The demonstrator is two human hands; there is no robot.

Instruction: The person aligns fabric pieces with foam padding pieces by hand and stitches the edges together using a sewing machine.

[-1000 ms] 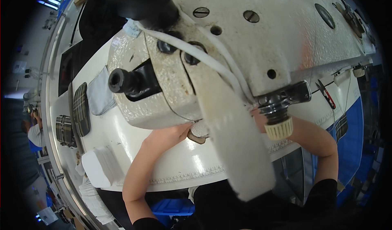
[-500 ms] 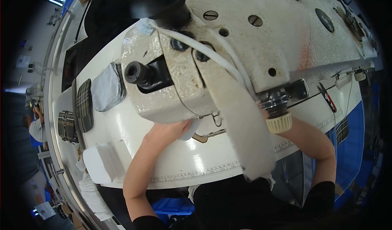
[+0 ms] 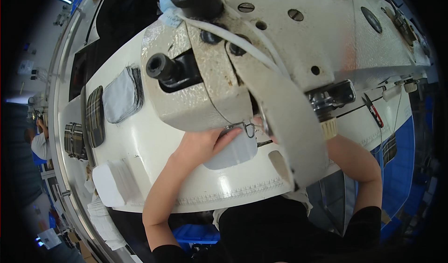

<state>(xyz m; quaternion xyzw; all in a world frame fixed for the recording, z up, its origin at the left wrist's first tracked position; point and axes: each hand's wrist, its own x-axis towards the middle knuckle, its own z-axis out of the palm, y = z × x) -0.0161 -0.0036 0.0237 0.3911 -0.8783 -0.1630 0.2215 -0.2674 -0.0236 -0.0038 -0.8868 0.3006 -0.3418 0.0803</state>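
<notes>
Left hand [image 3: 200, 144] lies flat, fingers open, on the floppy grey fabric patch [image 3: 232, 152]; pinch its edges. Right hand's hidden, can't tell.

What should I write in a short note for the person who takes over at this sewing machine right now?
Left hand: flat on the grey fabric piece, which lies on the white table under the sewing machine head.
Right hand: hidden behind the machine; only the forearm shows.
Done: piece placed at the needle area.
Left: grey stack and plaid stack wait at the far left.
</notes>
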